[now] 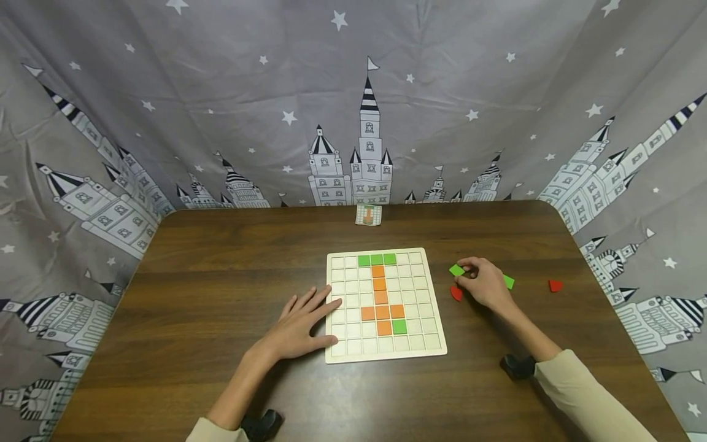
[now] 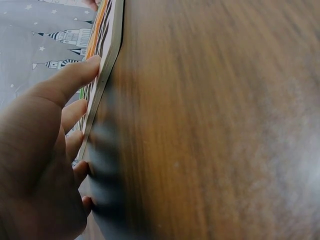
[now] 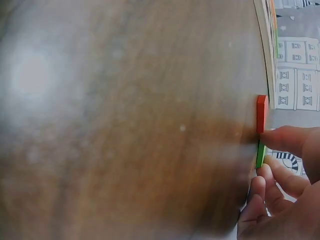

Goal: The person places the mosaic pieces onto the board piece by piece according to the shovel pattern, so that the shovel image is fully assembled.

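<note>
A cream grid board (image 1: 342,362) lies on the table, with green tiles (image 1: 377,259) in its top row and orange tiles (image 1: 381,298) down the middle. One more green tile sits low on the grid. My left hand (image 1: 295,328) rests spread along the board's left edge, fingertips and thumb touching it. Right of the board, my right hand (image 1: 486,285) pinches a loose green square (image 1: 456,270) at table level. A red piece with a curved edge (image 1: 456,293) lies just below the thumb; in the right wrist view this red piece (image 3: 261,114) stands beside the green square (image 3: 260,154).
Another green piece (image 1: 509,282) lies partly behind my right hand. Farther right is a second red piece (image 1: 555,286). A small pattern card (image 1: 368,215) is at the table's back edge, before a grey castle-print curtain (image 1: 469,61).
</note>
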Available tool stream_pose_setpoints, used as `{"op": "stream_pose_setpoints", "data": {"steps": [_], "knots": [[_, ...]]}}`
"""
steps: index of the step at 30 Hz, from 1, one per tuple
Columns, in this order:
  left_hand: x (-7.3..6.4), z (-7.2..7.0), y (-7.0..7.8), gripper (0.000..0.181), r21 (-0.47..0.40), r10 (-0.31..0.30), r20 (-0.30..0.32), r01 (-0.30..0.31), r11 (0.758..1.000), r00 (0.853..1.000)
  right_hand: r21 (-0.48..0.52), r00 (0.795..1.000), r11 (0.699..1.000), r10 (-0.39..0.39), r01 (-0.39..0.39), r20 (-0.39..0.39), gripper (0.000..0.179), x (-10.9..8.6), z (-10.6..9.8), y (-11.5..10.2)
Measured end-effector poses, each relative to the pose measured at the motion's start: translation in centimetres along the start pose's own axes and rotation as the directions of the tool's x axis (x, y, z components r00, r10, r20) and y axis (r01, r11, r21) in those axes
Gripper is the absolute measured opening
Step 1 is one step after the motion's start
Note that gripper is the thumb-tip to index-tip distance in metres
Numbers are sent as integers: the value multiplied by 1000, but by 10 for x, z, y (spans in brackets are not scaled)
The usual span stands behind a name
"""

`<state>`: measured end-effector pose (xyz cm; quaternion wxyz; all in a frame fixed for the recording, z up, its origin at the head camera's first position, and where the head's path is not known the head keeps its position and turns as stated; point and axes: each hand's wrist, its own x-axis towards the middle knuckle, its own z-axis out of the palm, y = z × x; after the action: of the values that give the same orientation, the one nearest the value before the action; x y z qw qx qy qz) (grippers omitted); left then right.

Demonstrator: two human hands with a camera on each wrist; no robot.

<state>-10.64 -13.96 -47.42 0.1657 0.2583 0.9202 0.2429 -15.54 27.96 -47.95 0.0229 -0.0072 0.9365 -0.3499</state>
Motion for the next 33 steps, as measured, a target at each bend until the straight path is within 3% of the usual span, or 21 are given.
{"op": "stream_pose_setpoints", "data": {"steps": [10, 15, 24, 33], "knots": [[-1, -1, 1, 73, 4, 3, -2, -3, 1000, 1000, 46, 998, 998, -54, 52, 40, 30, -10, 8, -25], [-1, -2, 1, 74, 7, 4, -2, -4, 1000, 1000, 101, 988, 986, -140, 133, 65, 30, -21, 17, -49], [-1, -3, 3, 72, 1, 5, 3, -5, 1000, 1000, 214, 943, 940, -301, 268, 142, 29, -45, 40, -87], [-1, -3, 3, 72, 2, 8, -2, -8, 1000, 1000, 206, 890, 917, -386, 341, 244, 26, -60, 65, -108]]}}
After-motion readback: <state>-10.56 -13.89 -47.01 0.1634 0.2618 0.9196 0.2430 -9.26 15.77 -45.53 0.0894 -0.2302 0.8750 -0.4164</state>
